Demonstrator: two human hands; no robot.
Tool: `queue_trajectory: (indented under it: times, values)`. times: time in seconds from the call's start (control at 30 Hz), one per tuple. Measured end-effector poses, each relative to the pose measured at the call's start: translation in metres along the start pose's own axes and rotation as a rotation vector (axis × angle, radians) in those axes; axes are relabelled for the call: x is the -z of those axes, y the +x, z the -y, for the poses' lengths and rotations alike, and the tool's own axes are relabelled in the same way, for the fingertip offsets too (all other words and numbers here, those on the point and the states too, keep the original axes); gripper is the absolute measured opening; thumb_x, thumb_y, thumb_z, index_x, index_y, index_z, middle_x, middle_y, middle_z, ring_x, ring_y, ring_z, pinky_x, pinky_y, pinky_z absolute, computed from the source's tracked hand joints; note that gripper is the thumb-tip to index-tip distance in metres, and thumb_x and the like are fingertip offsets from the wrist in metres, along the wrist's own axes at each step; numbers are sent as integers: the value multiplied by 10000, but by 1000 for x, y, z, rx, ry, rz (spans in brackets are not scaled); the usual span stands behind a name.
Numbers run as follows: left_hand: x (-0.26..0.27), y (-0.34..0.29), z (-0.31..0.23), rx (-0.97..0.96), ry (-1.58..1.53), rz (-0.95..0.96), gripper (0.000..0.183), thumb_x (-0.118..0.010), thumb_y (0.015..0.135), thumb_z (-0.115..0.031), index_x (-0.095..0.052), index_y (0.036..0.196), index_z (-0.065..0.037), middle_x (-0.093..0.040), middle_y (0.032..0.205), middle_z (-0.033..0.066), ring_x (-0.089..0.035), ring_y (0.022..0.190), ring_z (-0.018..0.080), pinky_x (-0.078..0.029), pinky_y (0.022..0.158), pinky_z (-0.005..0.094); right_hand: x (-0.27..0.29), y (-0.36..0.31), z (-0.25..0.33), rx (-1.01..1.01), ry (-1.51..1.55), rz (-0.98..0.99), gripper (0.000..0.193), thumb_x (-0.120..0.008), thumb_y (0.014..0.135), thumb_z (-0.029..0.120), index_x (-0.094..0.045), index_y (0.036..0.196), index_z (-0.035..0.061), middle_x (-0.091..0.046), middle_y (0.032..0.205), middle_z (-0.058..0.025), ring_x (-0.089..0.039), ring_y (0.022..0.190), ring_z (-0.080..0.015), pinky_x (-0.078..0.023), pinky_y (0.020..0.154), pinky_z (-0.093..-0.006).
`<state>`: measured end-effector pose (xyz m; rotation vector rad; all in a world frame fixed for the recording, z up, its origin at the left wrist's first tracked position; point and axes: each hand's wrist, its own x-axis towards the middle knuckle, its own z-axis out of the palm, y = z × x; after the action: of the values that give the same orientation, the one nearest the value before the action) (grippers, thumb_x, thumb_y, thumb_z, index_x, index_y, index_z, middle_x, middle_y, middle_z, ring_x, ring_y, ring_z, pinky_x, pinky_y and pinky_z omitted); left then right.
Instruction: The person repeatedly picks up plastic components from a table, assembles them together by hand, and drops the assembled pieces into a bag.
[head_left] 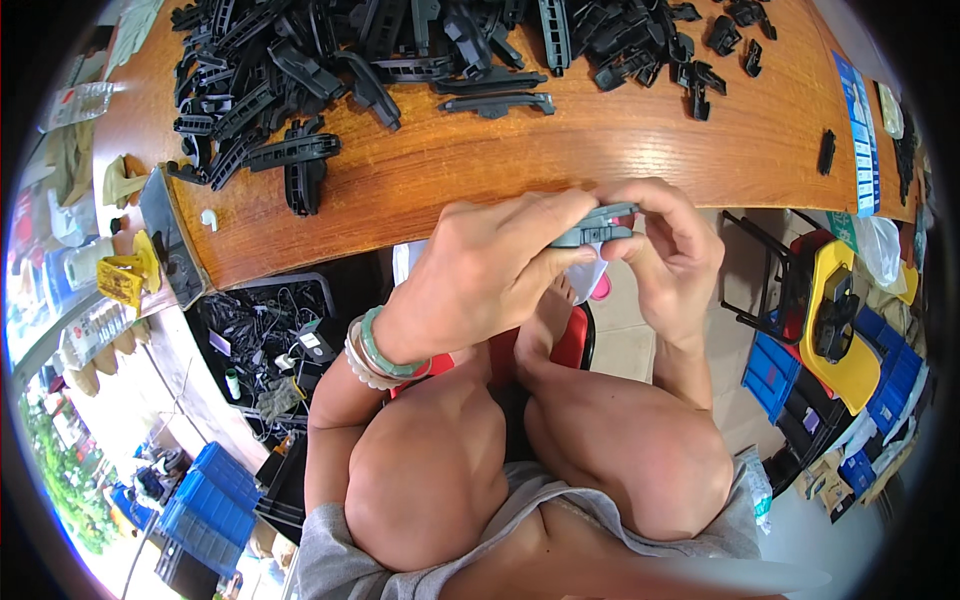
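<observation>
A dark grey plastic part [592, 236], long and narrow, is held in front of the table's near edge. My left hand [490, 265] has its fingers closed round the part's left end. At the other end, my right hand [675, 245] pinches it between thumb and curled fingers. The fingers hide both ends, so I cannot tell whether it is one piece or two. Beyond my hands, a heap of long black plastic parts [300, 72] covers the far left and middle of the wooden table [450, 190]. Smaller black clips [625, 50] lie to its right.
A single small black piece [827, 152] lies near a blue-and-white printed sheet [857, 130] at the right. Below the table's left side stands a black crate [265, 340] of dark bits. A yellow chair [850, 330] and blue crates [885, 375] are at the right.
</observation>
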<state>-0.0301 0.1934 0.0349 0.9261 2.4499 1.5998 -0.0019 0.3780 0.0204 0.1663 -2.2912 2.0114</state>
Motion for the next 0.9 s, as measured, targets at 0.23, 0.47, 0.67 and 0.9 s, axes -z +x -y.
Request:
queue_trajectory:
  times: [0.23, 0.47, 0.67, 0.9]
  values:
    - [-2, 0, 5, 26, -85, -15, 323, -687, 749, -74, -594, 1049, 6, -644, 900, 163, -632, 734, 323, -516, 618, 355, 1, 2, 2, -47, 10, 16, 246, -711, 695, -19, -644, 932, -15, -666, 873, -76, -585, 747, -120, -439, 644, -243]
    - [5, 3, 8, 49, -66, -10, 304, -730, 727, -113, -647, 1005, -21, -674, 869, 137, -663, 712, 240, -508, 619, 285, -1, 2, -3, -112, 98, -2, 264, -752, 656, 15, -656, 903, 6, -661, 830, -55, -568, 715, -111, -431, 627, -247]
    - [24, 13, 22, 87, 43, -51, 250, -688, 757, -119, -615, 966, -3, -609, 780, 118, -613, 657, 293, -489, 588, 339, -2, 17, 7, -94, -151, 326, 194, -705, 688, -11, -648, 873, 5, -631, 806, -83, -577, 687, -162, -438, 604, -264]
    - [12, 20, 28, 145, 514, -72, 315, -688, 767, -296, -586, 908, -34, -518, 781, 113, -576, 666, 295, -443, 532, 365, 12, 66, -25, 333, -864, -188, 214, -612, 742, -56, -651, 925, 46, -541, 802, -102, -543, 700, -274, -444, 621, -358]
